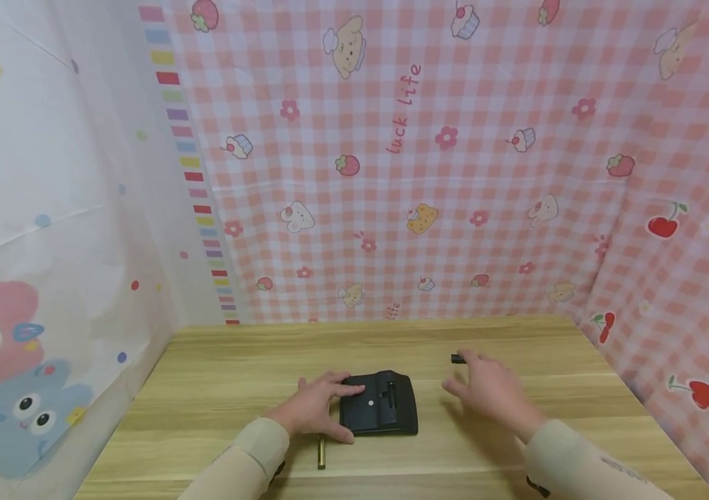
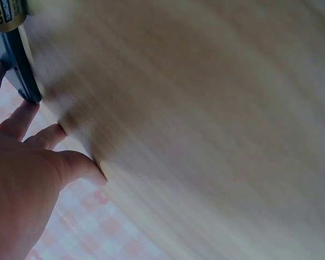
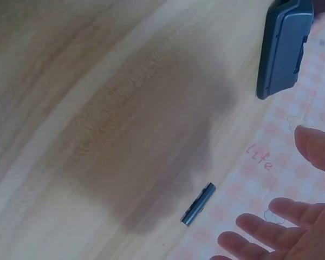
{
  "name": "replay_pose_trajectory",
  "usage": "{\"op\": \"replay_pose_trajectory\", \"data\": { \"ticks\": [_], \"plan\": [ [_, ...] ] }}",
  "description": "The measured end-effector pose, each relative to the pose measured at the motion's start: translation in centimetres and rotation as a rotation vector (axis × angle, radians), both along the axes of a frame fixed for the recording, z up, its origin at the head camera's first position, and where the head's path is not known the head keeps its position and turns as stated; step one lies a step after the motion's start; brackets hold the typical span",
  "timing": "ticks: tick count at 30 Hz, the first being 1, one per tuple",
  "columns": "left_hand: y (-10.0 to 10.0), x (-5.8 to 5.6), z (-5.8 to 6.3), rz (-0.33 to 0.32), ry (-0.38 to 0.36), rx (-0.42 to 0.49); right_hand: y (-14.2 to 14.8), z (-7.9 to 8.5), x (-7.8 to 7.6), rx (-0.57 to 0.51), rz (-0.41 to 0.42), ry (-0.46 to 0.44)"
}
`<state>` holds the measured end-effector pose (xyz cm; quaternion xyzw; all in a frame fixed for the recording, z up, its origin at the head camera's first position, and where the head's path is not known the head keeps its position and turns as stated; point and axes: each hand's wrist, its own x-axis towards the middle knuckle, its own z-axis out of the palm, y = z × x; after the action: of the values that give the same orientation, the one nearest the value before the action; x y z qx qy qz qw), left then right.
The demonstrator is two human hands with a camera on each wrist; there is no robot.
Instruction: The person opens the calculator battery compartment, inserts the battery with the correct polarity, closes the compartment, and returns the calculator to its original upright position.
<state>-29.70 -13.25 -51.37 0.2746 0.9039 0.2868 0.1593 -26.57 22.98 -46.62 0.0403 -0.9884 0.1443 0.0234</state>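
Note:
A flat black device (image 1: 363, 413) with a raised band and a dark slot lies on the wooden table. My left hand (image 1: 313, 406) rests at its left side, fingers spread and fairly straight, fingertips against the edge in the left wrist view. Just in front of that hand lies a gold battery (image 1: 321, 456), its printed label partly visible in the left wrist view. Over the table to the right, my right hand (image 1: 493, 390) has relaxed, parted fingers. A small narrow black piece (image 3: 197, 204) lies near its fingertips on the table; in the head view a finger overlaps its end.
The wood-grain table (image 1: 235, 368) ends at the back against a pink checked cloth (image 1: 354, 208) with printed figures. A white patterned sheet (image 1: 79, 208) hangs at the left, and more cherry-printed cloth (image 1: 691, 312) closes the right side.

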Motion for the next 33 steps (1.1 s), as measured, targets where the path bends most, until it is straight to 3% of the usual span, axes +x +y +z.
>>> {"op": "replay_pose_trajectory", "data": {
  "ticks": [5,15,33],
  "plan": [
    [-0.1,0.0,0.0,0.002,0.001,0.0,-0.1,-0.1,0.5,0.006,0.027,0.035],
    [0.0,0.2,0.2,0.003,-0.002,0.009,-0.7,-0.5,1.5,-0.034,0.028,0.024],
    [-0.1,0.1,-0.1,0.017,0.005,-0.005,-4.2,-0.6,3.6,-0.109,0.073,0.092]
  ]
}}
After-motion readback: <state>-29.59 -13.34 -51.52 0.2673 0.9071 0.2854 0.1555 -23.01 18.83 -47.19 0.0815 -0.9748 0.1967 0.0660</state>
